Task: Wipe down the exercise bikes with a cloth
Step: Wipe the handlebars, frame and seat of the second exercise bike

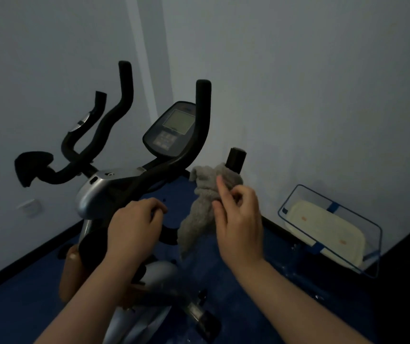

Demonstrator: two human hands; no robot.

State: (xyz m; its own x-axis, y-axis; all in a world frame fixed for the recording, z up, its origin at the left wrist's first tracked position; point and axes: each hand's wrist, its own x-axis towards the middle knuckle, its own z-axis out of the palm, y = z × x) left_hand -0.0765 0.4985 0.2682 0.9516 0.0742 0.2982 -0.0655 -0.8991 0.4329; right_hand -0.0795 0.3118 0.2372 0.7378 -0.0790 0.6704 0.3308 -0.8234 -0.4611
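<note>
One exercise bike, wedged into a wall corner; blue floor opens to your right. One grey cloth, draped over the bike's right handlebar, pinched by your right hand. Your left hand curls round a lower black bar. One blue wire-framed bin by the wall, containing one cream pad.

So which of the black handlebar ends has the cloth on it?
The short right-hand end: the grey cloth drapes below its tip, held by the right hand.
</note>
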